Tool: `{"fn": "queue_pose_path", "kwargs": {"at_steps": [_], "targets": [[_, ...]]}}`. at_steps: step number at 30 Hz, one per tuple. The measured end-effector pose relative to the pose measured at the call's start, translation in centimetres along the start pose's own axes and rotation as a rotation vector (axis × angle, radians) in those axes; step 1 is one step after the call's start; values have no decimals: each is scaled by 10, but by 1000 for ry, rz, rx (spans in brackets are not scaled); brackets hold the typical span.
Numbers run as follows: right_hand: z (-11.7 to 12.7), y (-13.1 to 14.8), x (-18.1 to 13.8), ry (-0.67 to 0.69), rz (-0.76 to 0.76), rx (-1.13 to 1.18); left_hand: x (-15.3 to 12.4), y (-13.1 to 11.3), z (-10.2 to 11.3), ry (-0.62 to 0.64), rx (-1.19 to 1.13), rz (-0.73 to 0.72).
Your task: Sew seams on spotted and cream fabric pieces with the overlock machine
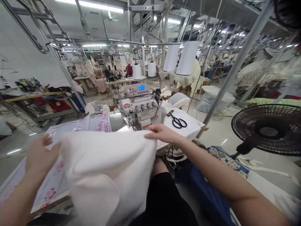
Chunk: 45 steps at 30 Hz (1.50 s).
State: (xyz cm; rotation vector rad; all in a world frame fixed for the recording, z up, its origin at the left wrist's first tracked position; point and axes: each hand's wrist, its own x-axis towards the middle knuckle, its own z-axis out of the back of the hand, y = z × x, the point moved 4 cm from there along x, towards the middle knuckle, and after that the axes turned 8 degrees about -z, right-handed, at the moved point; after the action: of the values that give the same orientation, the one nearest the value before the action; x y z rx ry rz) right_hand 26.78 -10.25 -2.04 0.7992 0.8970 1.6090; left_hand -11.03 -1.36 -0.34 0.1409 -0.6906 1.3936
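Sewing machine (147, 108): red oval badge (127, 105), lettering too small to read; lit blue screen (141, 88). Desk (54, 175): pale cover, pink flower and letter print, blurred. Cloth (110, 160): plain white, loosely folded, spread before the machine. Right hand (161, 132): pinching its upper corner. Left hand (41, 155): blurred at opposite edge, grip cannot be told.

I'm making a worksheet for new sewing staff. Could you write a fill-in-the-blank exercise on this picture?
The hand nearer the scissors, pinching the cloth, is the person's ____.
The scissors look mainly ____ in colour.
The lit display on the sewing machine is coloured ____.
The black appliance at far right is a ____.

Missing words: right; black; blue; fan.
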Motion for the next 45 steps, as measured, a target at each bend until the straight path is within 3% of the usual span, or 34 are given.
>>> {"fn": "queue_pose_path", "kwargs": {"at_steps": [1,2,3,5,7,9,11,13,15,18,20,23,27,31,35,41,45], "targets": [[-12,7,15,-47,24,-114,3,-17,0,-22,-27,-47],[-25,16,27,-70,59,-213,3,-42,0,-34,-86,-183],[-37,26,36,-88,99,-293,0,-71,-3,40,-169,-356],[-54,47,47,-126,185,-381,-10,-126,-14,311,-322,-601],[-60,61,51,-198,276,-322,-14,-162,-24,566,-415,-686],[-57,58,51,-309,332,-93,-8,-177,-28,699,-476,-665],[-56,37,50,-380,318,235,4,-176,-26,742,-551,-600],[-71,5,49,-320,236,541,14,-169,-25,783,-658,-535],[-102,-22,45,-108,130,743,22,-160,-29,801,-750,-452],[-149,-47,24,184,-110,833,32,-146,-52,758,-754,-338],[-158,-53,6,203,-207,964,36,-138,-71,720,-681,-322],[-149,-60,-13,142,-253,1155,38,-128,-92,648,-517,-372],[-132,-81,-17,-56,-202,862,28,-129,-97,536,-338,-527],[-134,-94,-12,-263,-90,489,16,-148,-97,496,-261,-610],[-139,-93,-12,-303,-83,337,17,-162,-101,565,-234,-544],[-132,-91,-21,-200,-149,106,27,-156,-103,717,-346,-492],[-110,-88,-12,-351,-24,-118,27,-158,-112,662,-376,-452]]}}
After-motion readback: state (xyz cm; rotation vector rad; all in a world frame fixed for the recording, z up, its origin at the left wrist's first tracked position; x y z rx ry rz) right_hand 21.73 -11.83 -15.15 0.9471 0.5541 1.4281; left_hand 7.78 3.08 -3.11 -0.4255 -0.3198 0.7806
